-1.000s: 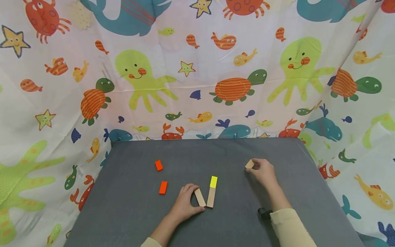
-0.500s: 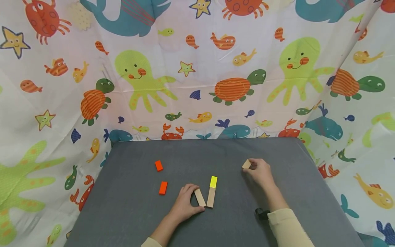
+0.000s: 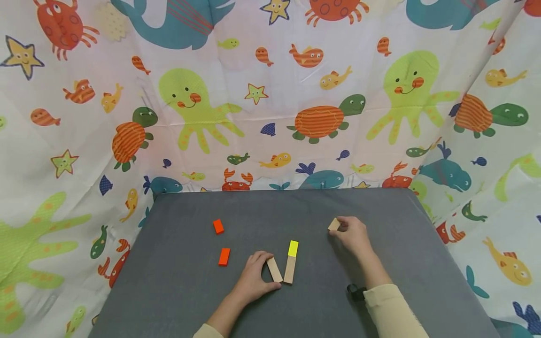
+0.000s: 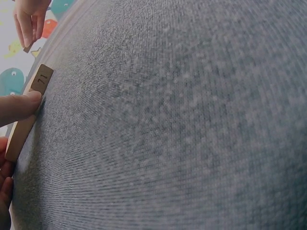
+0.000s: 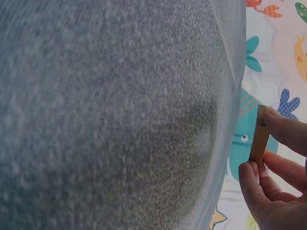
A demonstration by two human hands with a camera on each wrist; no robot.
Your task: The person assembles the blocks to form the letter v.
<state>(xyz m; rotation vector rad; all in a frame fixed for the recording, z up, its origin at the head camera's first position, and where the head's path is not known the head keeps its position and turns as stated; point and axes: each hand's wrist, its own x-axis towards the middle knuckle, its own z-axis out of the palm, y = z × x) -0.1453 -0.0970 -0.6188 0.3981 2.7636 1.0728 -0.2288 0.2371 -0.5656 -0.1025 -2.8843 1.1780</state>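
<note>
Left fingers, spread, grip plank | right fingers pinch block | grey table | curtain (sea creatures)

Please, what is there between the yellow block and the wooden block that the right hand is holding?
In the head view, only bare grey table shows between the yellow block and the wooden block in the right hand.

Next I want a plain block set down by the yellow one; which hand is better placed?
Probably the right hand: it pinches a loose plain block. The left hand is occupied, holding another wooden block beside the one bordering the yellow block.
</note>
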